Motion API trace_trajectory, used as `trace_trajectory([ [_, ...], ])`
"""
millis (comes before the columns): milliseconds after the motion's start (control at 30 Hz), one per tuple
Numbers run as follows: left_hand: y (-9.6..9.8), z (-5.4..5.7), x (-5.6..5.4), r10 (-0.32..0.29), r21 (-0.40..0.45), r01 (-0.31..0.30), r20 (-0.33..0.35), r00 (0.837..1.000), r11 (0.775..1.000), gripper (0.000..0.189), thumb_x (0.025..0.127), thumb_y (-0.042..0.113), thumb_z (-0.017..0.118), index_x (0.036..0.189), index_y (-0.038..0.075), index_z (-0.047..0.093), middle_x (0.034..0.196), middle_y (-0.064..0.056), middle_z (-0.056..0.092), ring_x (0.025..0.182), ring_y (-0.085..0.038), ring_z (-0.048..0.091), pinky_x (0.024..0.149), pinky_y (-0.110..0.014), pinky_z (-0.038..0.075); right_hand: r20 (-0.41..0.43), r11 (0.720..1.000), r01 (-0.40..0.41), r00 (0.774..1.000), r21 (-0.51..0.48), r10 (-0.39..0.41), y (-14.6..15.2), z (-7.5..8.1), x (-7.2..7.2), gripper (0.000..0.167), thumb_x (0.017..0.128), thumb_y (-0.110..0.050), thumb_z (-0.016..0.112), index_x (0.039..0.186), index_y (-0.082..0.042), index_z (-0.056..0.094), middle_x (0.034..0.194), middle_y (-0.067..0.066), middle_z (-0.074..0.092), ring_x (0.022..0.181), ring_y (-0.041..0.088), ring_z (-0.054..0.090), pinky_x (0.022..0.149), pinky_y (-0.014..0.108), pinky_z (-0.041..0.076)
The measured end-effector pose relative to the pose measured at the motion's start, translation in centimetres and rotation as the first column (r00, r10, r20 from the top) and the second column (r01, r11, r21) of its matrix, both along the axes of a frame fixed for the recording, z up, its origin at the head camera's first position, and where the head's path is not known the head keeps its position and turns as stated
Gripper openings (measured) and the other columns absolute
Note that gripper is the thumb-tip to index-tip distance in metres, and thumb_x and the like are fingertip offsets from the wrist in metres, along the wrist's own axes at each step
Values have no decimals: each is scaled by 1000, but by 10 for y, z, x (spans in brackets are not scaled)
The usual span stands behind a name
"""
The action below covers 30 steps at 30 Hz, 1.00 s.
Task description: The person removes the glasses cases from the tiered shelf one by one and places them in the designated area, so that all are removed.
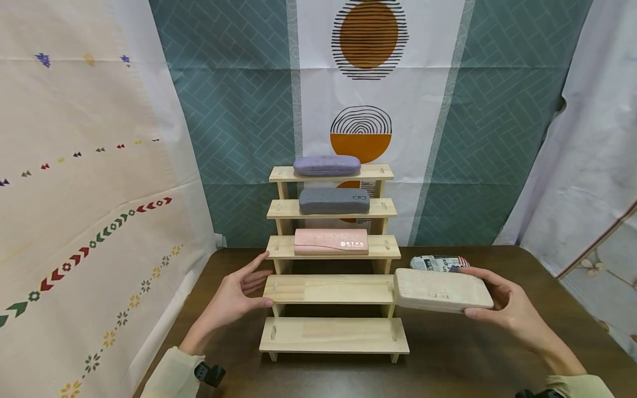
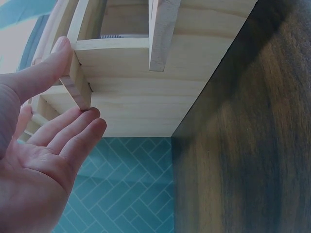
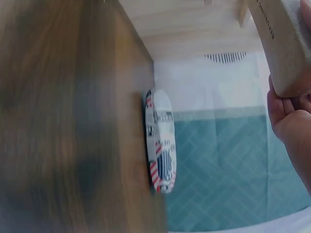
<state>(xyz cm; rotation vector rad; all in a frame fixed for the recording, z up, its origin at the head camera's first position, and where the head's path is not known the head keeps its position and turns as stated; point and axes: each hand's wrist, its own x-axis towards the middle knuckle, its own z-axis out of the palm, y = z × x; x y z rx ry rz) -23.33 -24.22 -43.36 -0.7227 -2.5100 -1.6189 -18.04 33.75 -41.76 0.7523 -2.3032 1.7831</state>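
A pale wooden stepped stand (image 1: 330,336) rises in several tiers on a brown table. My left hand (image 1: 239,293) holds the left end of its second tier from the bottom, thumb at the front corner and fingertips at the rear edge, with fairly straight fingers. To the right of that tier, my right hand (image 1: 507,304) grips a cream glasses case (image 1: 443,290) by its right end, held above the table. Centred on the upper tiers sit a purple glasses case (image 1: 327,165), a grey one (image 1: 334,201) and a pink one (image 1: 330,241).
Behind the cream case, a newspaper-print case (image 3: 161,141) with red stripes lies on the table (image 1: 463,354). Patterned cloths hang at the back and both sides, including a teal one (image 1: 234,127) behind the stand. Dark wrist devices (image 1: 209,374) sit at both sleeves.
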Motion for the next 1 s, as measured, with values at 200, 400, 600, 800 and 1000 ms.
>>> trace_trajectory([
  [200, 1, 1, 2, -4, 13, 4, 16, 1000, 1000, 107, 77, 2, 94, 165, 23, 39, 142, -25, 61, 131, -39, 61, 104, -55, 51, 20, 1000, -1, 1000, 26, 0, 18, 0, 1, 72, 86, 22, 71, 152, 7, 46, 138, 4, 61, 107, 12, 66, 82, 26, 60],
  [400, 0, 1, 2, -3, 13, 3, 15, 1000, 1000, 107, 77, 1, 94, 165, 23, 38, 142, -28, 60, 131, -39, 61, 103, -56, 51, 47, 999, 19, 999, 46, -22, 38, -3, 0, 72, 88, 22, 69, 153, 7, 44, 135, 3, 64, 105, 12, 68, 77, 30, 63],
  [600, 0, 0, 2, -6, 14, 6, 10, 1000, 1000, 107, 76, 0, 94, 166, 22, 38, 142, -30, 59, 130, -40, 61, 103, -57, 50, 54, 993, 70, 996, 95, -75, 52, -10, -1, 70, 89, 20, 69, 153, 6, 45, 131, 2, 65, 100, 14, 70, 75, 32, 63],
  [800, 0, 1, 2, -4, 18, 4, 11, 1000, 1000, 107, 77, 1, 94, 165, 23, 39, 142, -27, 60, 131, -40, 61, 104, -54, 51, 71, 991, 53, 996, 123, -62, 62, -18, -6, 69, 91, 17, 68, 155, 4, 44, 129, -5, 66, 98, 14, 70, 74, 34, 64],
  [1000, 1, 1, 2, -3, 9, 3, 5, 1000, 1000, 106, 77, 2, 94, 165, 22, 39, 142, -24, 61, 131, -39, 61, 104, -48, 53, 99, 983, 71, 991, 167, -88, 67, -25, -13, 66, 94, 11, 70, 155, 0, 47, 127, -8, 66, 98, 14, 68, 75, 33, 63],
])
